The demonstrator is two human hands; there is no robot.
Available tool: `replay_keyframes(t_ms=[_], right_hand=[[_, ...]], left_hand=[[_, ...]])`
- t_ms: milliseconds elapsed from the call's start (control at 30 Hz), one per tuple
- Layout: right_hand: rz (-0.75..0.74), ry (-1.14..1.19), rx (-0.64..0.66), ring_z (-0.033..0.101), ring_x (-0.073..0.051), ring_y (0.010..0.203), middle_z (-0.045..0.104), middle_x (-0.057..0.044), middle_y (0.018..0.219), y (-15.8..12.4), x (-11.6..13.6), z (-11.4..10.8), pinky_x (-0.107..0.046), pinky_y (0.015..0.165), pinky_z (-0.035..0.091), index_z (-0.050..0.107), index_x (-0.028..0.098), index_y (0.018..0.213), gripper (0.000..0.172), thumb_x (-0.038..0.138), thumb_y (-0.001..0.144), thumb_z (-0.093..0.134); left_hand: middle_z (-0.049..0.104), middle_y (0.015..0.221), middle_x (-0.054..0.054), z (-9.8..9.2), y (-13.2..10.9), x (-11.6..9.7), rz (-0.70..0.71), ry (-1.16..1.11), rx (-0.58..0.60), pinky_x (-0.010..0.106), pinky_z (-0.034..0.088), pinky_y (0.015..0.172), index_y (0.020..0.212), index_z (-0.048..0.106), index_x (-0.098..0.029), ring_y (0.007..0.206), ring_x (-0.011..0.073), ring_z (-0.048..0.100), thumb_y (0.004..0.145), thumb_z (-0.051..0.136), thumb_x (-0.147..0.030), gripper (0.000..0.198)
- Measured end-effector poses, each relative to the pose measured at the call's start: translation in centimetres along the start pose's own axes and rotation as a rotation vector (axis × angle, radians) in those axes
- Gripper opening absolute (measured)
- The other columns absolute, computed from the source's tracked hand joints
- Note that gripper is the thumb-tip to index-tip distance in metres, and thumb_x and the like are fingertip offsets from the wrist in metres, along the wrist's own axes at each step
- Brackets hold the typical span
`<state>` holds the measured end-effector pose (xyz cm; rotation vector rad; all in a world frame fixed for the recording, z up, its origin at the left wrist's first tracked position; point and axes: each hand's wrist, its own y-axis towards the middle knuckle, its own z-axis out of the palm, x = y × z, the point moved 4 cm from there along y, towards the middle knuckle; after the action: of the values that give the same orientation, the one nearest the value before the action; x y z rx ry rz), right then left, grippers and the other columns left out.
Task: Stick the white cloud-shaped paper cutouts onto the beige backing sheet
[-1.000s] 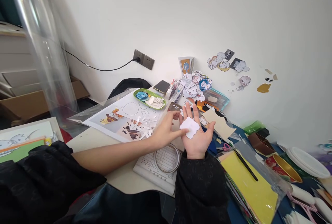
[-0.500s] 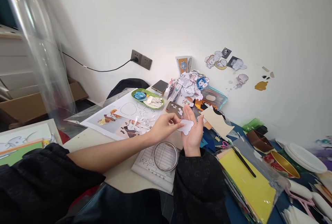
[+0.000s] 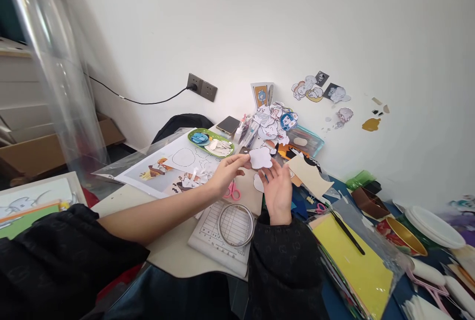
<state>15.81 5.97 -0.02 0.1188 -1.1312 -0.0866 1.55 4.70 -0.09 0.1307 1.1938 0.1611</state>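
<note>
A white paper cutout (image 3: pixel 260 158) with a wavy outline is pinched at its left edge by my left hand (image 3: pixel 229 174). My right hand (image 3: pixel 278 190) is palm up with its fingers apart, fingertips close to the cutout's lower right edge; whether they touch it I cannot tell. Below, a second white paper piece (image 3: pixel 259 182) lies partly behind my right fingers. Pink-handled scissors (image 3: pixel 232 192) rest just under my left hand, their blades hidden. Nearer to me, a tape roll (image 3: pixel 236 225) lies on a printed grid pad (image 3: pixel 211 233).
A green tray (image 3: pixel 191 136) carries blue and white paper pieces. Printed sheets (image 3: pixel 148 171) lie left of it, and a phone (image 3: pixel 228 124) is behind. Yellow paper (image 3: pixel 356 255) with a black pen-like tool (image 3: pixel 348 232) is at right. Sticker cutouts (image 3: pixel 269 117) stand by the wall.
The cutout has moved up and away from my right palm in my left hand's pinch. My right fingers have curled slightly. The pink scissors and the second white piece now show.
</note>
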Motion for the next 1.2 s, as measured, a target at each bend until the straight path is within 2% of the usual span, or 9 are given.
replay_keyframes(t_ms=[167, 233, 300, 400, 500, 600, 733, 967, 1200], right_hand=[[-0.046, -0.089, -0.03, 0.059, -0.017, 0.093, 0.068, -0.005, 0.101, 0.0, -1.0, 0.4, -0.031, 0.085, 0.042, 0.067, 0.018, 0.096, 0.035, 0.036, 0.066, 0.071], [-0.077, -0.111, -0.069, 0.059, -0.016, 0.085, 0.069, -0.004, 0.093, 0.0, -1.1, 0.1, -0.031, 0.081, 0.043, 0.068, 0.016, 0.091, 0.032, 0.034, 0.065, 0.071], [-0.101, -0.129, -0.082, 0.059, -0.016, 0.08, 0.069, -0.004, 0.088, 0.1, -1.0, 0.0, -0.031, 0.078, 0.043, 0.068, 0.015, 0.089, 0.031, 0.035, 0.065, 0.071], [-0.132, -0.141, -0.089, 0.059, -0.016, 0.078, 0.068, -0.005, 0.088, 0.1, -0.7, 0.1, -0.031, 0.076, 0.044, 0.067, 0.015, 0.09, 0.032, 0.036, 0.066, 0.069], [-0.155, -0.156, -0.115, 0.058, -0.015, 0.074, 0.067, -0.004, 0.087, 0.1, -0.3, -0.1, -0.03, 0.074, 0.044, 0.066, 0.016, 0.091, 0.032, 0.037, 0.067, 0.067], [-0.162, -0.206, -0.087, 0.057, -0.015, 0.073, 0.066, -0.004, 0.086, 0.0, 0.0, -0.2, -0.029, 0.071, 0.044, 0.065, 0.016, 0.09, 0.03, 0.037, 0.069, 0.064], [-0.179, -0.326, -0.004, 0.051, -0.014, 0.064, 0.059, 0.002, 0.064, -0.5, 0.1, 0.5, -0.026, 0.063, 0.04, 0.063, 0.016, 0.069, 0.023, 0.039, 0.071, 0.064], [-0.216, -0.447, 0.004, 0.053, -0.016, 0.069, 0.061, -0.001, 0.069, -1.2, 0.5, 1.0, -0.027, 0.064, 0.04, 0.062, 0.016, 0.068, 0.039, 0.052, 0.08, 0.052], [-0.138, -0.414, -0.109, 0.057, -0.018, 0.063, 0.064, -0.006, 0.065, -0.8, -0.1, 0.0, -0.029, 0.064, 0.04, 0.065, 0.014, 0.064, 0.055, 0.063, 0.079, 0.044]], left_hand=[[0.064, 0.104, 0.011, 0.2, 0.0, 0.3, -0.058, -0.002, 0.055, 0.029, 0.045, 0.065, 0.092, 0.065, -0.015, 0.089, 0.0213, 0.06, 0.081, 0.049, -0.051, 0.04], [0.063, 0.107, 0.01, 0.4, -0.4, 0.0, 0.015, 0.149, 0.077, 0.03, 0.045, 0.067, 0.097, 0.064, -0.016, 0.091, 0.0215, 0.059, 0.084, 0.046, -0.05, 0.041], [0.062, 0.108, 0.008, 0.6, -1.0, -0.7, 0.177, 0.39, 0.087, 0.031, 0.045, 0.071, 0.106, 0.062, -0.019, 0.091, 0.0207, 0.058, 0.086, 0.043, -0.047, 0.038], [0.06, 0.11, 0.006, 1.1, -2.0, -1.3, 0.391, 0.689, 0.14, 0.032, 0.044, 0.077, 0.128, 0.046, -0.025, 0.091, 0.0191, 0.056, 0.088, 0.044, -0.041, 0.043], [0.058, 0.116, 0.008, 0.9, -1.9, -1.2, 0.39, 0.767, 0.145, 0.034, 0.045, 0.075, 0.14, 0.024, -0.025, 0.09, 0.0195, 0.055, 0.085, 0.049, -0.041, 0.062], [0.058, 0.115, 0.011, 0.3, -1.1, -1.4, 0.329, 0.703, 0.073, 0.034, 0.046, 0.072, 0.129, 0.039, -0.02, 0.092, 0.0211, 0.057, 0.081, 0.054, -0.044, 0.056], [0.064, 0.095, 0.007, 0.1, -0.6, -2.2, 0.26, 0.582, 0.071, 0.03, 0.045, 0.068, 0.093, 0.059, -0.018, 0.086, 0.0196, 0.059, 0.078, 0.057, -0.043, 0.029], [0.063, 0.084, 0.003, 0.1, -0.6, -2.4, 0.227, 0.557, 0.07, 0.029, 0.045, 0.065, 0.086, 0.06, -0.017, 0.074, 0.0162, 0.058, 0.077, 0.059, -0.041, 0.026], [0.062, 0.073, 0.002, -0.1, -0.4, -1.8, 0.272, 0.584, 0.055, 0.028, 0.043, 0.06, 0.074, 0.059, -0.018, 0.065, 0.0148, 0.055, 0.079, 0.055, -0.048, 0.031]])
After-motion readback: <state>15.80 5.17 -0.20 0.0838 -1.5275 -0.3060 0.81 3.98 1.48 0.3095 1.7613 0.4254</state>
